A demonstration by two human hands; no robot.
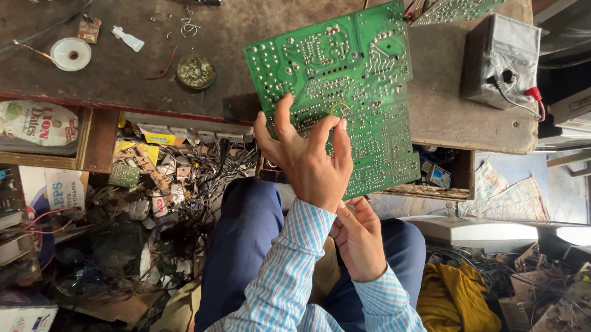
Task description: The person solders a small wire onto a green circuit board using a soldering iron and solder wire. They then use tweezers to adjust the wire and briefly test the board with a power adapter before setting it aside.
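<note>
I see a green circuit board [345, 89] dotted and traced in silvery solder, and a second green board [461, 6] at the far right with the same speckled pattern. My sleeves [295, 280] are striped light blue and white in a fine check; my trousers [245, 236] are plain dark blue. The desk [135, 66] is dull grey-brown and stained. On it lie a white disc [70, 54], a small white bottle [129, 39] and a short red wire [166, 67]. A grey meter [502, 57] carries a red plug. A mustard-yellow cloth [457, 299] lies near right.
</note>
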